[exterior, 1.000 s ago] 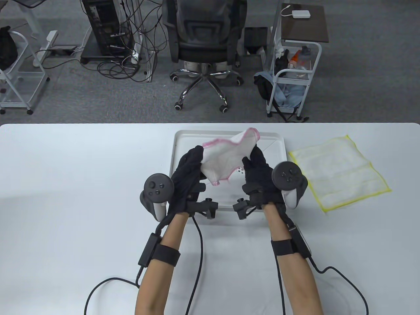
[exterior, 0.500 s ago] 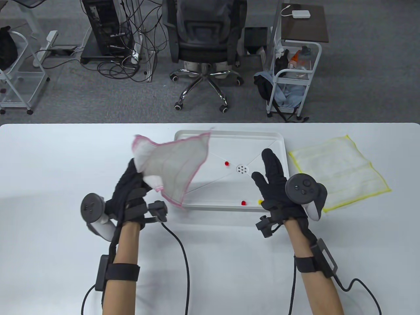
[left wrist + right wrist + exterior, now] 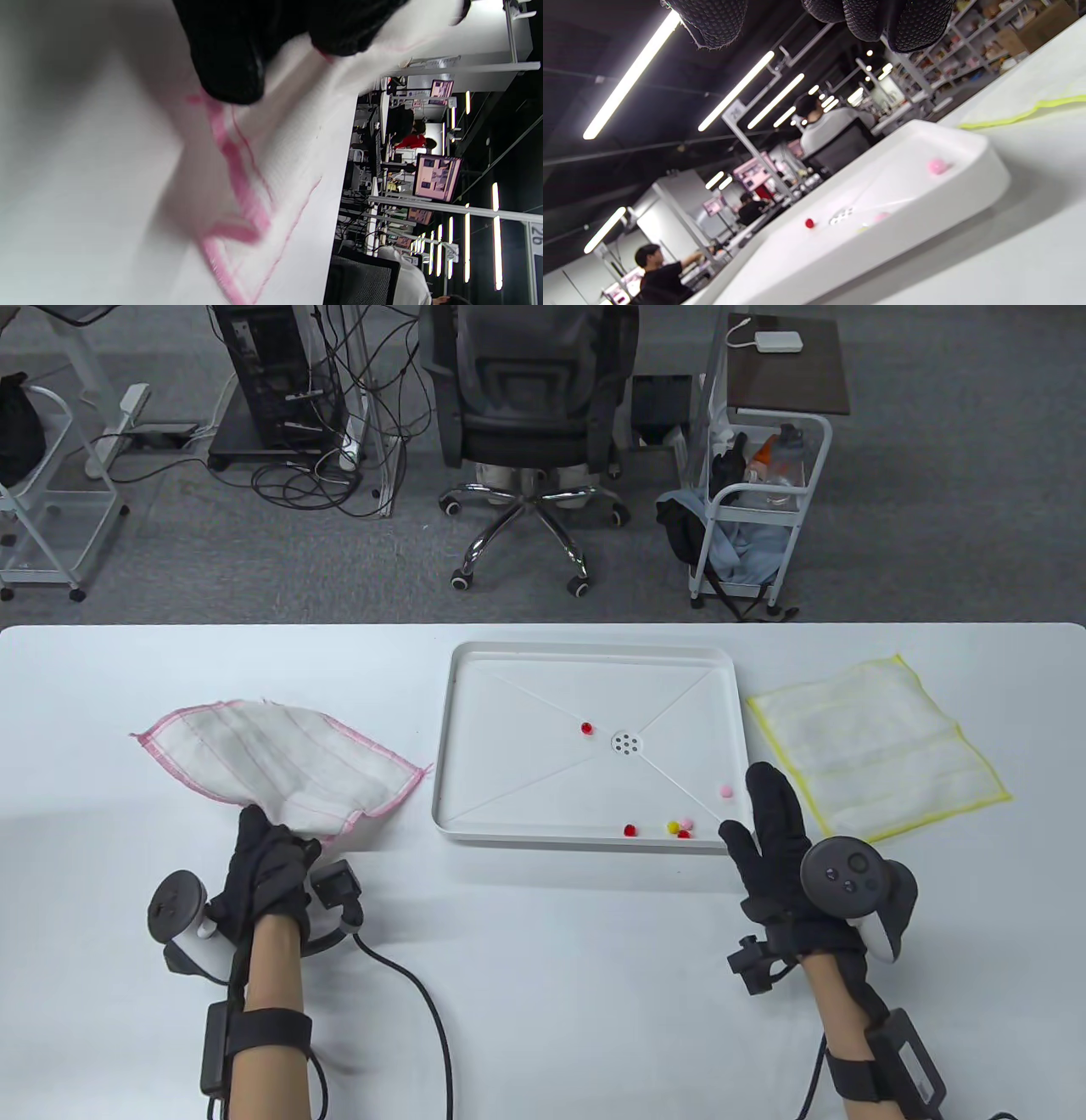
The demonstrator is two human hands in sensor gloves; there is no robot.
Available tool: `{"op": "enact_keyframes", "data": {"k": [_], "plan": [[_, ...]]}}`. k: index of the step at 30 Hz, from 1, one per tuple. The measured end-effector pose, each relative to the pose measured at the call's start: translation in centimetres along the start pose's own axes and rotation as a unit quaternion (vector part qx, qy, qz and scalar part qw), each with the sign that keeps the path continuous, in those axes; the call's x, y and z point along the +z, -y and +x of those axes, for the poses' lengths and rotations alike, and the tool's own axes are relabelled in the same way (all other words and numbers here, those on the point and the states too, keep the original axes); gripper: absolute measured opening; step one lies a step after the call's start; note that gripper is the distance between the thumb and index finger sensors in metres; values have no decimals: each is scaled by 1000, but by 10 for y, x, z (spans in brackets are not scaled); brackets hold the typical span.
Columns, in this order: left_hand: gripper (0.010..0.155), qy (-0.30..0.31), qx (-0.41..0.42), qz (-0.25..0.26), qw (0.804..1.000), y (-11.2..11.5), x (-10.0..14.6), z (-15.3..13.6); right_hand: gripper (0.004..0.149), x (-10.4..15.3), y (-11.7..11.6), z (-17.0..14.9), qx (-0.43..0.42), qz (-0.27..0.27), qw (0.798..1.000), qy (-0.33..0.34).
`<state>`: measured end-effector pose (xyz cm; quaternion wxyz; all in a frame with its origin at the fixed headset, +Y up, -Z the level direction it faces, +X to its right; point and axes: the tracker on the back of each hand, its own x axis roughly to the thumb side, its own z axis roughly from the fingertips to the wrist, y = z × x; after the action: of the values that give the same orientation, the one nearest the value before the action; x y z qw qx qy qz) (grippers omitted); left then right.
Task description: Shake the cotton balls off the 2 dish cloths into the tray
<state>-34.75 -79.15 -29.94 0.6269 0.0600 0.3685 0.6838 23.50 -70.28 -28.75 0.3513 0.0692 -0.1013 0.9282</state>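
Note:
The pink-edged dish cloth (image 3: 271, 763) lies crumpled on the table left of the white tray (image 3: 450, 729). My left hand (image 3: 271, 848) pinches its near corner; in the left wrist view my gloved fingers (image 3: 229, 55) sit on the cloth (image 3: 237, 178). Several small cotton balls lie in the tray: a red one (image 3: 585, 727) near the centre drain, a pink one (image 3: 726, 791) and a cluster (image 3: 679, 827) by the near rim. The yellow-edged cloth (image 3: 882, 746) lies flat to the right of the tray. My right hand (image 3: 755, 814) hovers with straight fingers at the tray's near right corner, holding nothing.
Beyond the table's far edge stand an office chair (image 3: 530, 432), a white cart (image 3: 764, 492) and a computer tower with tangled cables (image 3: 280, 381). Glove cables trail over the near part of the table.
My right hand let go of the pink-edged cloth and drew back toward me. My left hand swung the cloth left off the tray and down onto the table. More balls now lie in the tray.

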Motion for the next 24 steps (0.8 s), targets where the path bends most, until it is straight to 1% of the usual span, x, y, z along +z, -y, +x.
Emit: {"op": "enact_keyframes", "data": {"k": [2,4,6,7,8,9,11,12,13,14,15,17,18,19,21,22,24], "plan": [[65,13,-11,-20,1000,1,9,3,67,7,1,-1,17,6,1000,6],[69,52,-39,-24,998,2,21,10,67,15,2,-2,32,8,999,12],[71,125,-108,-45,985,5,39,22,68,24,2,-3,57,15,998,22],[72,167,-157,-62,971,9,52,29,68,29,0,-4,74,26,997,26],[74,207,-207,-78,953,13,65,34,68,32,-2,-5,91,38,995,23],[76,232,-244,-89,937,17,75,37,69,35,-4,-6,109,51,993,20],[78,298,-355,-109,879,31,105,42,70,39,-10,-7,167,97,981,6],[78,314,-382,-109,862,36,113,42,70,40,-11,-7,184,108,977,1],[78,336,-418,-104,837,42,123,40,71,42,-14,-7,208,117,971,-4],[78,369,-473,-101,794,55,140,36,72,46,-18,-8,249,131,960,-7],[79,378,-497,-105,774,61,146,32,72,47,-20,-8,262,137,955,-8],[78,396,-557,-117,721,79,162,20,73,50,-26,-11,295,159,942,-17],[78,400,-577,-123,701,85,166,15,74,50,-27,-12,298,167,939,-20],[79,402,-606,-127,675,92,170,8,74,49,-29,-13,297,175,938,-25],[79,409,-644,-124,634,102,175,-3,74,49,-30,-14,295,184,937,-26],[79,405,-663,-123,617,105,176,-7,75,49,-31,-15,297,185,936,-28],[79,396,-678,-132,605,108,176,-11,75,49,-32,-16,303,187,934,-30]]}}
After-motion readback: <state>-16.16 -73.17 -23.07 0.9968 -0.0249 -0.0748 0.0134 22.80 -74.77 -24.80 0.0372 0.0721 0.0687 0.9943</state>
